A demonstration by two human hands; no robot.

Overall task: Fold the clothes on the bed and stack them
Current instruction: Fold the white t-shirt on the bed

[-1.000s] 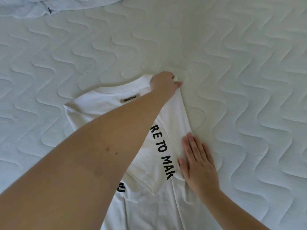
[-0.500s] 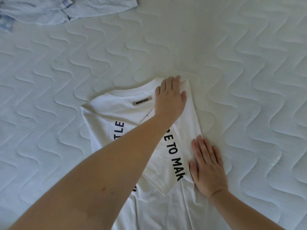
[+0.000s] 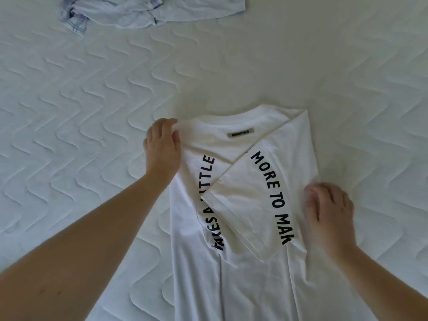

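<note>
at about 11 o'clock a crumpled pale blue garment (image 3: 148,12) lies on the quilted mattress (image 3: 81,112), well apart from the work. toward 9 o'clock of centre, the left hand (image 3: 162,147) curls its fingers on the left shoulder edge of the white t-shirt (image 3: 243,228), which lies flat at centre with its right side already folded in. at 3 o'clock the right hand (image 3: 328,212) rests on the folded edge, fingers bent; whether it pinches cloth, i cannot tell. the shirt looks light, soft and limp: probably best taken at shoulder and hem.

The white T-shirt (image 3: 245,274) runs off the near edge; the right hand (image 3: 328,212) is blurred; the label (image 3: 240,133) is unreadable.
</note>
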